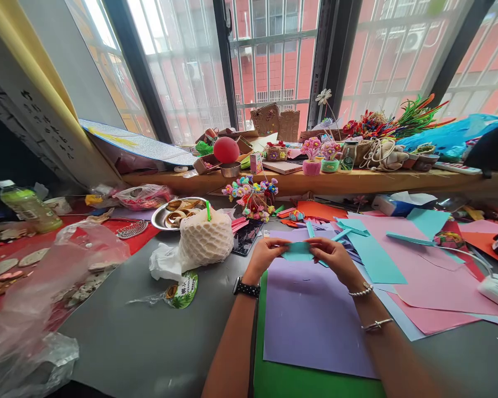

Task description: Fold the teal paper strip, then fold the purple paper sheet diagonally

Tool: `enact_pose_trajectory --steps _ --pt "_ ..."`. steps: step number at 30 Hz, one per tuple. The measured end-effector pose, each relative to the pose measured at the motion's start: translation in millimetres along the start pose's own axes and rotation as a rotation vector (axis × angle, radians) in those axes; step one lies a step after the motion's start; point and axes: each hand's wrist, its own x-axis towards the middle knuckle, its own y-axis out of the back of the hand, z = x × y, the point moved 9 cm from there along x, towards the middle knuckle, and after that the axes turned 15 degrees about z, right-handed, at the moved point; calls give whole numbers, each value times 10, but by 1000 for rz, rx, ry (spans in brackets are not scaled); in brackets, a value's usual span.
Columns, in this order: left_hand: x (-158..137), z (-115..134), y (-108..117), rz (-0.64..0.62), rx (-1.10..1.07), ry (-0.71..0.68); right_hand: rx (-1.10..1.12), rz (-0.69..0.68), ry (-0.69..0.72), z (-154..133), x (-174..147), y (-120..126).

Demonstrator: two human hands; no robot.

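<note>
Turquoise paper (297,252) shows between the fingers (277,243), a purple sheet (313,320) on their near side, a cream, net-patterned coconut (205,239) to their left, a pink sheet (434,282) to their right.

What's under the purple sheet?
A green surface shows past the near and left edges of the purple sheet. Anything else beneath is covered, and the right forearm hides part of the sheet's right edge.
</note>
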Motion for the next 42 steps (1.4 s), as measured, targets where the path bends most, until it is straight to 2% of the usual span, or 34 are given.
enact_pose_trajectory --steps 7,15,22,29,34,42 --pt "-1 4 28 5 -7 17 48 15 -23 34 11 9" --pt "-40 -107 -57 -35 -6 170 42 31 19 24 8 18" --pt "-3 -209 -63 -3 -59 216 40 28 43 -6 4 14" --pt "-24 -116 -33 10 -41 122 -85 -3 53 -58 -24 -43" --pt "-59 -49 -97 -57 31 58 -142 -8 45 -29 -24 -75" --pt "-55 -77 -112 -56 29 64 -133 15 6 84 6 -59"
